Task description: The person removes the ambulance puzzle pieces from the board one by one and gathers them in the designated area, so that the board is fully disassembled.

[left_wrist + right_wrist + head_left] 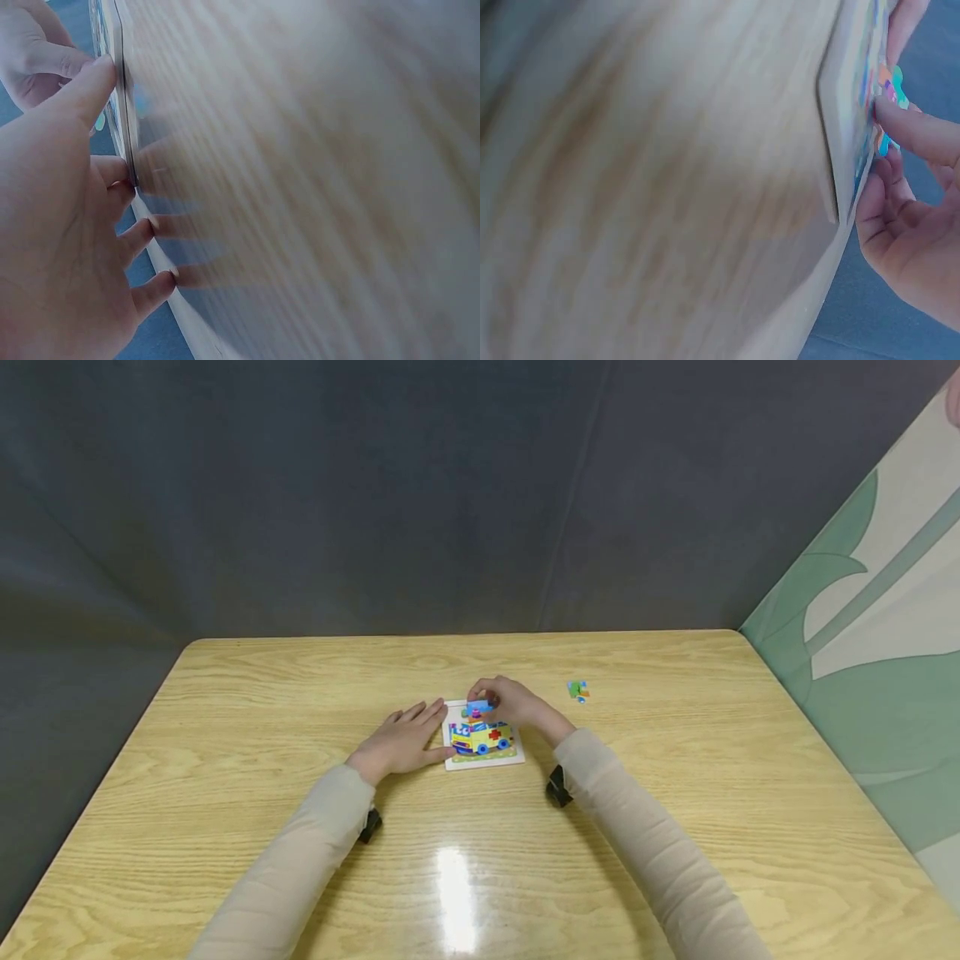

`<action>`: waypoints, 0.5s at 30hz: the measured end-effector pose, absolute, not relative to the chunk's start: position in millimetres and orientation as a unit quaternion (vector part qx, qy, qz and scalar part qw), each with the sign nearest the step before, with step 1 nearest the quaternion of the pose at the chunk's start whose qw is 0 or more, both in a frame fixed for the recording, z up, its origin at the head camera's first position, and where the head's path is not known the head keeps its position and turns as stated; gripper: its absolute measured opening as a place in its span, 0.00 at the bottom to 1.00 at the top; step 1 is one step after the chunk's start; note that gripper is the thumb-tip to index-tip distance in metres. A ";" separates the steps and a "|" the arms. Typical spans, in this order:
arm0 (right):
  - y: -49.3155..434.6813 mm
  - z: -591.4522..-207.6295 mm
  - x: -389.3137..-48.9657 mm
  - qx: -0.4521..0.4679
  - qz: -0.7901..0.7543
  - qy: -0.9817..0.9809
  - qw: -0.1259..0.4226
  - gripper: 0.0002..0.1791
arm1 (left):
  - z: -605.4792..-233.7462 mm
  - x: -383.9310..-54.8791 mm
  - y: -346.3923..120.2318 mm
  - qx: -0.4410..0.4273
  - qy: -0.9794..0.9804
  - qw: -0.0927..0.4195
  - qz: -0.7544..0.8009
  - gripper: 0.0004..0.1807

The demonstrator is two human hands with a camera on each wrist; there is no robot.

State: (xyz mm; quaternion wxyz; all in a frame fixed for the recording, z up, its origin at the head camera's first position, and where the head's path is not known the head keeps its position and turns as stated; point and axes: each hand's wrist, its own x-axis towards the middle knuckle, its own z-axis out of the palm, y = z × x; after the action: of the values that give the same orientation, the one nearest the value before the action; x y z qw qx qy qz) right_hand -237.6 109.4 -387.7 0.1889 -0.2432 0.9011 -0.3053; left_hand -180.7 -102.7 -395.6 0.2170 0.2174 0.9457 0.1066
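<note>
The left hand is resting with its fingers spread, its thumb touching the left rim of the puzzle board and other fingertips pressing on the table. The right hand is pinching a puzzle piece between thumb and fingers over the upper part of the board. The board is lying around the middle of the table's width, nearer the far edge than the sleeves are. Some loose pieces are lying to its right, closer to the far edge; whether they are joined is too small to tell.

A dark curtain is hanging behind the far edge, and a green-and-white patterned wall is standing along the right edge.

The table is showing pale wood grain and reflecting a bright streak. The board is flat and four-sided, its white rim framing a yellow ambulance with blue wheels; the held piece is showing blue, pink and orange.
</note>
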 end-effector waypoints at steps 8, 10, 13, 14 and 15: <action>115.3 -385.0 -237.6 -0.207 -0.353 0.891 0.195 0.13 | -395.4 -180.6 -101.7 0.217 0.946 0.217 0.105 0.42; 116.5 -385.5 -237.7 -0.191 -0.361 0.891 0.198 0.11 | -395.4 -180.6 -101.8 0.217 0.946 0.217 0.106 0.42; 118.4 -386.2 -237.8 -0.177 -0.369 0.890 0.200 0.09 | -395.6 -180.6 -102.2 0.216 0.946 0.217 0.107 0.42; 119.2 -386.3 -237.8 -0.175 -0.374 0.888 0.200 0.08 | -395.8 -180.6 -102.3 0.216 0.946 0.217 0.107 0.42; 120.0 -386.1 -237.7 -0.171 -0.381 0.886 0.200 0.08 | -395.9 -180.6 -102.3 0.216 0.946 0.217 0.107 0.42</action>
State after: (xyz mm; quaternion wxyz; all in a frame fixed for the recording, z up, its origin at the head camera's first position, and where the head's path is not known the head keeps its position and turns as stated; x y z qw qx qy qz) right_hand -237.7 120.0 -386.1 0.2003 -0.1705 0.8865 -0.3808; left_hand -180.6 -102.3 -395.9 0.2173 0.2160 0.9459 0.1066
